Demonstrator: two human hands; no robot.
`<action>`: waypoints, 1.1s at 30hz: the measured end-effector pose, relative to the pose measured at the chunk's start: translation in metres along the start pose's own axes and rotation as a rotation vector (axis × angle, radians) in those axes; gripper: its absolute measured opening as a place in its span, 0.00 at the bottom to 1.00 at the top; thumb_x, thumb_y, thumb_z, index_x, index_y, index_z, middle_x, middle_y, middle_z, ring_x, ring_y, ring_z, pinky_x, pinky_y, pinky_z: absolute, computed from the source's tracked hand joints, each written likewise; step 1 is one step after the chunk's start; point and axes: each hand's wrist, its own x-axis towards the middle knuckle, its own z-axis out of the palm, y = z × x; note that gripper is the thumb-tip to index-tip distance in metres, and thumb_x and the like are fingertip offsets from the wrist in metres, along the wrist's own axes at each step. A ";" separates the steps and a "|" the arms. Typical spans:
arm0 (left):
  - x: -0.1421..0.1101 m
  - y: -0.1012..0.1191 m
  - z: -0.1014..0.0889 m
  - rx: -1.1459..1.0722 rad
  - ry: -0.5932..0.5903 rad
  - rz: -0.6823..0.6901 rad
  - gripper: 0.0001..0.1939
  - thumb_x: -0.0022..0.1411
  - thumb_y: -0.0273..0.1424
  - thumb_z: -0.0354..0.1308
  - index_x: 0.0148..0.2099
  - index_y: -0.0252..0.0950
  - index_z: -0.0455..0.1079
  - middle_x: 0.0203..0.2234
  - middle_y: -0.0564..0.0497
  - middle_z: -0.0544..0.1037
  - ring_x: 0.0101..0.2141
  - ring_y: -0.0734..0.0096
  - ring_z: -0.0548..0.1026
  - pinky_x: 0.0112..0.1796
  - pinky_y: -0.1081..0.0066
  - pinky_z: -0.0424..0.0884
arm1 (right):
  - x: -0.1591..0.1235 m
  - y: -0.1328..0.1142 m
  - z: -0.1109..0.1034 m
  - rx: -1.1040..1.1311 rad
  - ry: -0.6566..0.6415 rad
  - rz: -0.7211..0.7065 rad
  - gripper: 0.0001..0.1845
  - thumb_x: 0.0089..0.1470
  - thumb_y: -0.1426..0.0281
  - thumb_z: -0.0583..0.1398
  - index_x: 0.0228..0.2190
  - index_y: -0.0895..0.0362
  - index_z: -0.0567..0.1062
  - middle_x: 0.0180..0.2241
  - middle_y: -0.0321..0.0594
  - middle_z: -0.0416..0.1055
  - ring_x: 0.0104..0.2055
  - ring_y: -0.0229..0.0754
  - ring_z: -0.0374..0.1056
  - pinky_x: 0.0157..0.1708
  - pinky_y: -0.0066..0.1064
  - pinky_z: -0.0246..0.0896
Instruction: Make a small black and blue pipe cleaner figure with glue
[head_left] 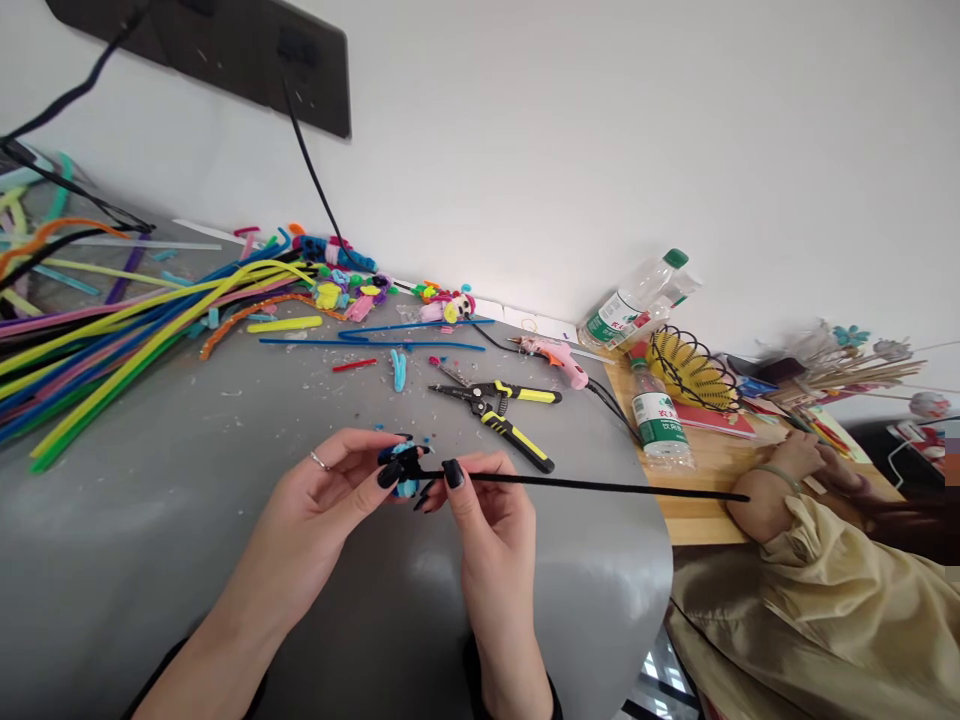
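Between the fingers of my left hand (337, 490) sits a small blue and black pipe-cleaner piece (407, 487); its far side is hidden by my fingertips. My right hand (484, 520) pinches a long black pipe cleaner (600, 485) close to that piece, and its free end stretches far to the right past the table edge. The black strand meets the blue piece between my two hands. Beyond them on the grey table lie yellow-and-black wire cutters (510, 420), a short folded light-blue pipe cleaner (398, 370) and a red scrap (354, 366).
Many coloured pipe cleaners (150, 320) spread over the left side. A pink glue gun (562, 362) with its cord lies near the wall. Water bottles (661, 420) and a yellow wire basket (694, 368) stand at right, where another person's arm (772, 500) rests on a wooden table.
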 end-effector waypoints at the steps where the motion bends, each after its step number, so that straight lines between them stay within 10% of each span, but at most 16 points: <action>1: 0.001 0.000 0.000 -0.001 -0.002 -0.004 0.24 0.45 0.49 0.83 0.40 0.42 0.87 0.36 0.48 0.86 0.38 0.64 0.83 0.35 0.75 0.82 | 0.000 0.000 -0.001 0.002 -0.004 0.013 0.19 0.60 0.52 0.73 0.32 0.54 0.79 0.26 0.33 0.77 0.27 0.36 0.74 0.33 0.29 0.74; 15: 0.001 -0.002 -0.003 -0.021 0.042 -0.055 0.26 0.41 0.50 0.84 0.39 0.42 0.87 0.37 0.47 0.87 0.38 0.63 0.83 0.33 0.75 0.81 | 0.005 0.008 0.000 0.156 -0.044 0.215 0.26 0.49 0.48 0.78 0.31 0.56 0.78 0.25 0.33 0.77 0.26 0.36 0.73 0.31 0.28 0.71; 24: 0.010 0.021 -0.027 -0.175 0.316 0.125 0.18 0.47 0.36 0.84 0.40 0.43 0.84 0.36 0.55 0.88 0.39 0.71 0.81 0.37 0.78 0.76 | 0.026 -0.003 0.013 -0.385 -0.216 0.226 0.25 0.62 0.50 0.66 0.24 0.52 0.66 0.18 0.29 0.65 0.20 0.34 0.59 0.20 0.25 0.53; 30: 0.002 0.021 -0.031 -0.180 0.288 0.120 0.23 0.43 0.42 0.86 0.40 0.45 0.85 0.36 0.55 0.89 0.38 0.69 0.82 0.37 0.76 0.78 | 0.058 0.018 0.049 -0.144 -0.300 0.295 0.28 0.57 0.40 0.64 0.30 0.53 0.71 0.19 0.32 0.71 0.17 0.37 0.66 0.20 0.27 0.62; 33: 0.000 0.020 -0.036 -0.163 0.289 0.126 0.21 0.45 0.41 0.85 0.41 0.45 0.84 0.37 0.55 0.89 0.38 0.69 0.83 0.39 0.75 0.79 | 0.077 0.006 0.035 -0.413 -0.289 0.162 0.21 0.63 0.48 0.62 0.34 0.53 0.76 0.22 0.33 0.74 0.21 0.39 0.71 0.24 0.29 0.64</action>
